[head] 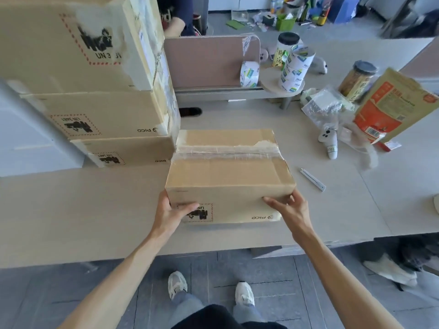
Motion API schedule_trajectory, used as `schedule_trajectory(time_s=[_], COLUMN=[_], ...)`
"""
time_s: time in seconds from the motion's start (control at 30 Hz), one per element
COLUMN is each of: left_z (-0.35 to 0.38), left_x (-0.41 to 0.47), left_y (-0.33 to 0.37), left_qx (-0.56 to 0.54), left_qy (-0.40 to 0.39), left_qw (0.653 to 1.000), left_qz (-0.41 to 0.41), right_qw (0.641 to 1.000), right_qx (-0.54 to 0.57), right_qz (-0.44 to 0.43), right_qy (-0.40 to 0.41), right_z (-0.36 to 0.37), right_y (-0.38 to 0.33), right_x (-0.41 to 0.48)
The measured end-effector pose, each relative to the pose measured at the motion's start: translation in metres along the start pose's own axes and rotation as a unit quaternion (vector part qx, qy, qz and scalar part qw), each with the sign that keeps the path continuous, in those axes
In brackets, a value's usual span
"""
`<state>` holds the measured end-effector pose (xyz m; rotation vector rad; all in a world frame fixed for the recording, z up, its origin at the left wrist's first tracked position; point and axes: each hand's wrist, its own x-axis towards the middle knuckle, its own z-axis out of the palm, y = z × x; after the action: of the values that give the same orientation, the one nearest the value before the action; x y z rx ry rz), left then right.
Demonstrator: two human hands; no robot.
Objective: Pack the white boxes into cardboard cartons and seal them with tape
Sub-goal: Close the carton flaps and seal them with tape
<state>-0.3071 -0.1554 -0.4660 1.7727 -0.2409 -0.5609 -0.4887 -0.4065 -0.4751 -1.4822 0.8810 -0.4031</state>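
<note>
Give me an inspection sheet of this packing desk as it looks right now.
Surface: pale desk.
Job's things: taped carton at the near edge, top seam sealed; carton stack at left; tape rolls by the divider.
Clutter: white cutter, snack bag, jar, plastic bags at right.
Hands: left hand grips the carton's near-left corner; right hand touches its front with straight fingers.
Cables: nothing seen.
Surroundings: littered floor beyond the divider; someone's shoe at right.
</note>
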Motion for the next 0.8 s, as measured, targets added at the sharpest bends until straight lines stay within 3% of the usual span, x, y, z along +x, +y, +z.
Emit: schedule_trajectory(time_s=[0.2,0.37,0.57,0.8], left_z=[-0.001,-0.044,-0.103,-0.174], left_x=[-0.065,-0.124,-0.216,-0.298], left_y=[0.011,0.005,-0.006,-0.044], left_qx=[-0.024,-0.036,-0.064,-0.114], left_qy=[0.09,0.197,0.334,0.489], left_qw=[0.996,0.979,0.94,0.863], left_qz=[-0.004,-0.025,-0.036,-0.058], right_qw=[0.994,0.974,0.926,0.856], right_qx=[-0.04,-0.065,-0.089,-0.123], right_qz=[-0.038,-0.076,-0.115,-0.192], right_qy=[-0.098,-0.201,-0.348,-0.464], right_z=[-0.006,0.039,0.126,0.244], right_y=[-0.014,-0.026,-0.039,-0.064], right_x=[-0.007,-0.025,-0.064,-0.119])
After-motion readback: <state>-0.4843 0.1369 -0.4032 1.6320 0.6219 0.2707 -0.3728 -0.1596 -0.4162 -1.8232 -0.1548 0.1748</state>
